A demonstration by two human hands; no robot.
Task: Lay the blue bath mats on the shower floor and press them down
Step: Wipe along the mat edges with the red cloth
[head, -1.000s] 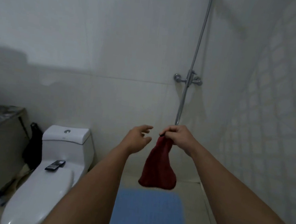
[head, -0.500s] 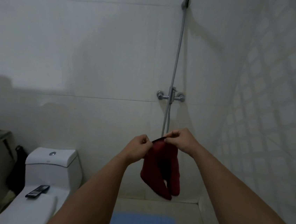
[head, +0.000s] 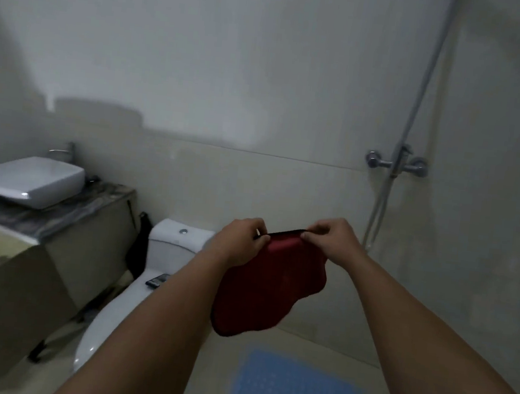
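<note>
A blue bath mat (head: 299,390) with a bumpy texture lies flat on the shower floor at the bottom centre, below my arms. A dark red cloth (head: 270,287) with a black top edge hangs in the air in front of me. My left hand (head: 239,239) pinches the left end of that top edge and my right hand (head: 332,241) pinches the right end, stretching it between them. Both hands are well above the mat and apart from it.
A white toilet (head: 132,299) with a dark phone (head: 157,280) on its lid stands left of the mat. Further left a white basin (head: 32,181) sits on a marble-topped vanity (head: 68,208). The shower valve (head: 397,163) and hose (head: 379,206) are on the far wall at right.
My left hand has taken hold of the red cloth's edge beside my right hand, and the two have spread it apart. My view has swung left, bringing the basin and vanity in.
</note>
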